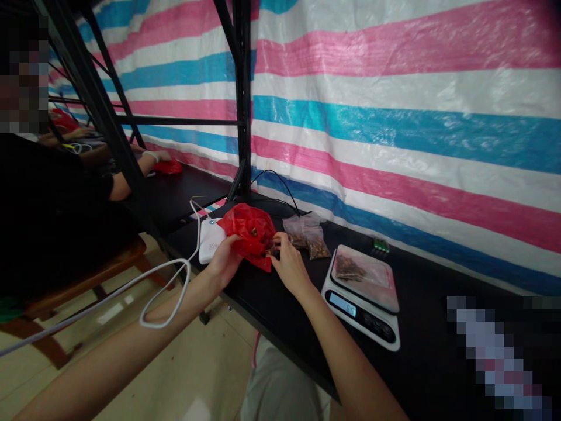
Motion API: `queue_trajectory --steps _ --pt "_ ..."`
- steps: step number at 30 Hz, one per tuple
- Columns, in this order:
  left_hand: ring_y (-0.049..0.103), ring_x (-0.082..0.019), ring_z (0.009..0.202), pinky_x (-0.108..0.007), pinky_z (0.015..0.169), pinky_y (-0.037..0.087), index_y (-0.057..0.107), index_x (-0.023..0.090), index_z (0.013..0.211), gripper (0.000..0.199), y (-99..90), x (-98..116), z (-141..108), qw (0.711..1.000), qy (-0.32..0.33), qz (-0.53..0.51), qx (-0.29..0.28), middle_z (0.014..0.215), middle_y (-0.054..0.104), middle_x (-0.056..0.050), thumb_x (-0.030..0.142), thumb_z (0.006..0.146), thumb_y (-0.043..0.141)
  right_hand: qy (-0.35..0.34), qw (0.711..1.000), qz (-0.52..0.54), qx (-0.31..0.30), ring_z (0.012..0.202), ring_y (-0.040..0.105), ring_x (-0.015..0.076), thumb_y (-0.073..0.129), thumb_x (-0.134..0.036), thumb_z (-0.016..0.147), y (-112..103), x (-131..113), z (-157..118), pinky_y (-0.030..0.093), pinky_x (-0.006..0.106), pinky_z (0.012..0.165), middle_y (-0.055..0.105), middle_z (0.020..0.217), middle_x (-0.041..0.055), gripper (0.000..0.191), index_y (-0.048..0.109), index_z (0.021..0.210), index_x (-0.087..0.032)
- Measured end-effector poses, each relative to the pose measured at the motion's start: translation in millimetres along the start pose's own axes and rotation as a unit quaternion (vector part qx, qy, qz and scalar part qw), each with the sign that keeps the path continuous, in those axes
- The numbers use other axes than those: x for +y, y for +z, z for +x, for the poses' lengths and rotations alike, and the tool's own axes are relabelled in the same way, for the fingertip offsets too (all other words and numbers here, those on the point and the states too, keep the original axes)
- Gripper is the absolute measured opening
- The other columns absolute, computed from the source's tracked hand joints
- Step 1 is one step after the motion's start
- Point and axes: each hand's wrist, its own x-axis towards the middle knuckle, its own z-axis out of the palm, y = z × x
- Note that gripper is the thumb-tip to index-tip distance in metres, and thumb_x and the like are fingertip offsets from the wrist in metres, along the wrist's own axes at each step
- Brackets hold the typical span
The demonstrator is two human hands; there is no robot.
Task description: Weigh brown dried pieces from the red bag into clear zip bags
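Note:
A crumpled red plastic bag (249, 225) lies on the black table, its mouth facing me. My left hand (225, 261) grips the bag's left edge, the fingers partly hidden behind the plastic. At the bag's right side my right hand (288, 257) has its fingers bent together in the opening, by some dark contents; what they pinch is too small to make out. Just beyond the right hand are small clear zip bags (318, 245) of brown dried pieces. To the right, a white digital scale (372, 327) carries another clear zip bag (350, 269) with brown pieces.
A white power bank (205, 245) with a white cable (186, 286) sits left of the red bag; the cable loops over my left forearm. Black metal posts (243, 117) and a striped sheet (394, 134) stand behind. A co-worker (56, 216) sits at the left, a hand on another red bag (169, 168).

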Motion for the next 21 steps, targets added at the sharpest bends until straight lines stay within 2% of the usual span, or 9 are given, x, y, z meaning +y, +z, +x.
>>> queue_trajectory --steps 7,11,17,21 --pt "0.066 -0.02 0.075 -0.032 0.072 0.053 0.064 0.01 0.081 0.02 -4.9 -0.2 1.7 1.0 0.003 0.01 -0.006 0.079 0.071 -0.008 0.005 0.069 0.049 -0.002 0.999 0.033 0.015 0.09 0.061 0.0182 0.056 -0.014 0.074 -0.3 2.1 0.2 0.048 0.035 0.079 0.059 0.101 0.0041 0.034 0.042 0.103 -0.023" --pt "0.066 -0.021 0.076 -0.032 0.072 0.053 0.064 0.009 0.086 0.023 -8.1 -0.5 0.2 1.0 -0.017 0.022 0.005 0.081 0.071 -0.009 0.007 0.069 0.05 0.0 0.999 0.042 0.004 0.09 0.061 0.0187 0.056 -0.014 0.073 1.1 1.3 -0.8 0.047 0.035 0.079 0.06 0.099 0.0039 0.031 0.044 0.1 -0.023" --pt "0.066 -0.02 0.075 -0.032 0.071 0.053 0.063 0.009 0.093 0.028 -10.9 0.5 -2.6 0.999 -0.015 0.026 -0.025 0.085 0.07 -0.009 0.007 0.068 0.052 0.012 0.997 0.078 0.008 0.09 0.059 0.0179 0.058 -0.011 0.068 5.7 6.1 0.6 0.046 0.035 0.08 0.06 0.099 0.0033 0.039 0.041 0.102 -0.023" --pt "0.066 -0.019 0.073 -0.03 0.071 0.053 0.063 0.01 0.088 0.024 -8.8 1.3 -3.5 0.999 0.005 0.045 -0.029 0.08 0.07 -0.007 0.006 0.065 0.055 0.031 0.993 0.113 0.011 0.088 0.06 0.0168 0.057 -0.011 0.067 10.6 10.7 1.4 0.047 0.034 0.078 0.059 0.098 0.003 0.039 0.041 0.101 -0.023"
